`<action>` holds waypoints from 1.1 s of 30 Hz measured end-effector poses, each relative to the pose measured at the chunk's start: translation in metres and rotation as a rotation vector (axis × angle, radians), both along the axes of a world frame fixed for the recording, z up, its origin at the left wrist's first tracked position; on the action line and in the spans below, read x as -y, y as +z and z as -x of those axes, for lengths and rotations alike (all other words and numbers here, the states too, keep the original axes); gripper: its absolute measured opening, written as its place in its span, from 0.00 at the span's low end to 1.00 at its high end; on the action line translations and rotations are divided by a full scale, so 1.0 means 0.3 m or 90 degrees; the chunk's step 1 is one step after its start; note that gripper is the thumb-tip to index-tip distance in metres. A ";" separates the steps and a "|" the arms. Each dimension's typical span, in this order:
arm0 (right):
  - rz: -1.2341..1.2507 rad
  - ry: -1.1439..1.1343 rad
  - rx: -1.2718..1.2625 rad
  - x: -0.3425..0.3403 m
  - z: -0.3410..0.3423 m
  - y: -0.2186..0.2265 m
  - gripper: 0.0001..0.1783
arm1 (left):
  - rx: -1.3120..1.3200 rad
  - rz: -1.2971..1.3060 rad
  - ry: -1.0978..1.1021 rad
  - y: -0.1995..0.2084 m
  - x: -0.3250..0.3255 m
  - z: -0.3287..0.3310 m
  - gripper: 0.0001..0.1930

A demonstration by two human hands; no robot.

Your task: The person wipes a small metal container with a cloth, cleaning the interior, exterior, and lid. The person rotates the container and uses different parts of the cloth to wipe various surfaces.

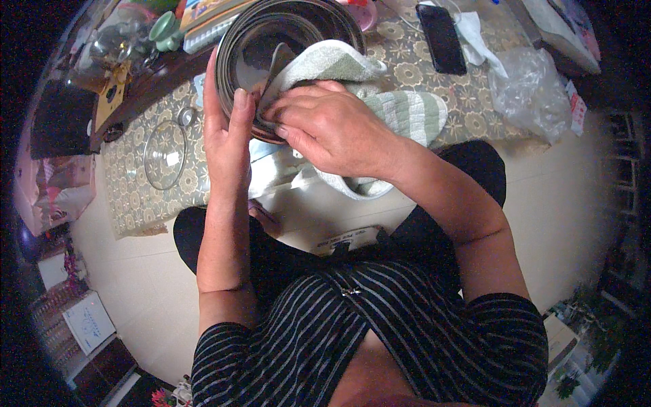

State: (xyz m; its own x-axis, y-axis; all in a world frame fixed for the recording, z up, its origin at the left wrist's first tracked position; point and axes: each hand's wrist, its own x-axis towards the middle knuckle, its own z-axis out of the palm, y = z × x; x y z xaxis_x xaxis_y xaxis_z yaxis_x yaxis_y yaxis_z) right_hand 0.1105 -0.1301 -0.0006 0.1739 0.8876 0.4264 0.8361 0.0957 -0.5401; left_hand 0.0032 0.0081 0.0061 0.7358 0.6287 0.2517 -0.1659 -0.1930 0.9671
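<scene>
A round, dark metal pot (254, 57) is tipped so that its inside shows, at the far side just left of centre. My left hand (227, 139) is closed on the pot's left wall, with the thumb near the rim. My right hand (336, 129) grips a white and pale green striped towel (417, 112) and presses a fold of it to the pot's near right rim. Part of the towel reaches inside the pot, and the rest hangs loose below and to the right of my hand. My right fingertips are partly hidden by the cloth and the rim.
A flower-patterned tablecloth (397, 54) covers the table. On it lie a round clear glass lid (165, 154) at left, a black phone (441, 39) and a crumpled clear plastic bag (532, 91) at right. A small green cup (164, 30) stands among clutter at far left.
</scene>
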 end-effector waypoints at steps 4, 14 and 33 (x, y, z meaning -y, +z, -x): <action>-0.111 -0.096 0.131 -0.014 -0.015 -0.013 0.16 | -0.020 0.059 0.007 -0.022 -0.013 -0.001 0.34; 0.016 -0.181 0.112 0.014 -0.014 0.013 0.13 | -0.033 0.148 0.009 -0.035 -0.002 0.005 0.33; 0.104 -0.359 0.244 0.006 -0.050 -0.003 0.17 | -0.039 0.118 -0.055 -0.043 0.043 -0.010 0.34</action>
State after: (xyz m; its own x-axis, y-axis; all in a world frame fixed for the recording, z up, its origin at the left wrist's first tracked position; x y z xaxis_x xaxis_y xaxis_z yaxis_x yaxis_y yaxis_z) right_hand 0.1255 -0.1320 -0.0015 0.4906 0.7646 0.4180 0.8689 -0.4655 -0.1682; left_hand 0.0062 -0.0048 -0.0068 0.7997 0.5935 0.0909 -0.1139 0.0013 0.9935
